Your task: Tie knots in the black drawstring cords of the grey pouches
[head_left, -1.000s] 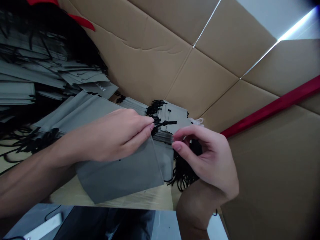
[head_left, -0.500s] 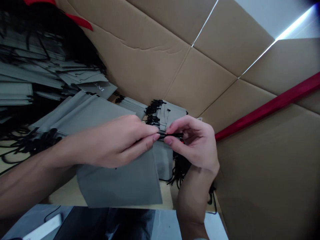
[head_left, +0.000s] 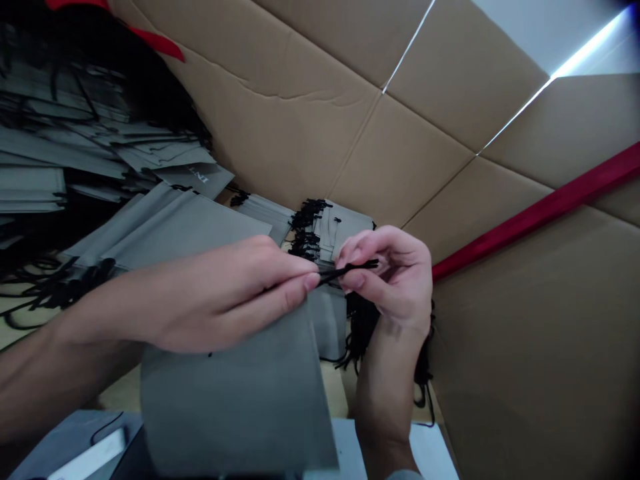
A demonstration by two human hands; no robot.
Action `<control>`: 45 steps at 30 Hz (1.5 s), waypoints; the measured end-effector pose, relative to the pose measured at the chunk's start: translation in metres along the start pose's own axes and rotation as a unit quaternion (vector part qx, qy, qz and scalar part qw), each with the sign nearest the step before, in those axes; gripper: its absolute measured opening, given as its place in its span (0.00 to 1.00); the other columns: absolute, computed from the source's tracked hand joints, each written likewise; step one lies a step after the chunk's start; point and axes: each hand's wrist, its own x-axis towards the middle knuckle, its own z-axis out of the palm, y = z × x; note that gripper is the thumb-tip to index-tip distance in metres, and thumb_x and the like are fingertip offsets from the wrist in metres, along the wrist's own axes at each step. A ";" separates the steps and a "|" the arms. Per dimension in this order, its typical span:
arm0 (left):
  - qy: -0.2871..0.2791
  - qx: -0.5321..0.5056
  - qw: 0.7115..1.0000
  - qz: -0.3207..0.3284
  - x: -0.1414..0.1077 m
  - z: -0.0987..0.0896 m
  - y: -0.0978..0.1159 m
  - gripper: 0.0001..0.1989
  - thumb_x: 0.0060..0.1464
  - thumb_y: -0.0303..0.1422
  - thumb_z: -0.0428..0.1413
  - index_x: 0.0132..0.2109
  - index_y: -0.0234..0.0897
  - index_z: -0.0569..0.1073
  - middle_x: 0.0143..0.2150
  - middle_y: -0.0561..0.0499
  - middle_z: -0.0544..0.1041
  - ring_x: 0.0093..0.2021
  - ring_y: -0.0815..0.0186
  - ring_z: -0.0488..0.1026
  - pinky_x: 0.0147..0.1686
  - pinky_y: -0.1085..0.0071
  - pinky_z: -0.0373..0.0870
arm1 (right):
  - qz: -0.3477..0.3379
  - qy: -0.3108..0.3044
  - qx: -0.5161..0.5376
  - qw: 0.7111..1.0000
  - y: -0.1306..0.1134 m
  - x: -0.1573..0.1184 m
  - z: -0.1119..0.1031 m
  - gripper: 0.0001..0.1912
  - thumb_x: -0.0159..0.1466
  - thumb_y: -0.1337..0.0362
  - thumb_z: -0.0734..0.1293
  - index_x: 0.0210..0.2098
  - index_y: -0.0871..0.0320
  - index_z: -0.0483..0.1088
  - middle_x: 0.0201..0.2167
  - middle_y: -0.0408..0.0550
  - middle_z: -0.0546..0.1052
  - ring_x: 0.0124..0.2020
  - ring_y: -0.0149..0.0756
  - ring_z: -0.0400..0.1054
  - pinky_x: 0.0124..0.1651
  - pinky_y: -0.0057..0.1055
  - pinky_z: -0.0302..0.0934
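A black drawstring cord [head_left: 332, 274] runs between my two hands. My left hand [head_left: 235, 293] pinches it between thumb and forefinger at the corner of a grey drawstring pouch [head_left: 240, 407], which hangs down below that hand. My right hand [head_left: 393, 273] pinches the cord near its loose ends, which stick out past the thumb. Whether there is a knot under the right fingertips I cannot make out. Larger grey pouches [head_left: 200, 220] with black cords lie behind my left hand.
Stacked grey pouches [head_left: 65, 147] with tangled black cords fill the left. Smaller grey pouches [head_left: 350, 227] lie beyond my hands against a cardboard wall [head_left: 300, 113]. A dark red strip [head_left: 540, 213] crosses the cardboard on the right. A white object [head_left: 90, 457] lies at lower left.
My right hand has shifted slightly up, and more of the cord's ends now shows past its thumb. The held pouch has come nearer and hangs lower, over the table's front edge.
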 end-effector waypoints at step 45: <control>0.214 -0.228 0.949 -0.026 0.027 0.027 -0.022 0.08 0.74 0.29 0.62 0.42 0.37 0.83 0.31 0.52 0.85 0.30 0.69 0.82 0.32 0.77 0.79 | 0.025 0.073 -0.334 0.940 -0.033 -0.017 0.013 0.07 0.74 0.70 0.78 0.45 0.50 0.86 0.40 0.42 0.88 0.39 0.36 0.81 0.43 0.35 0.74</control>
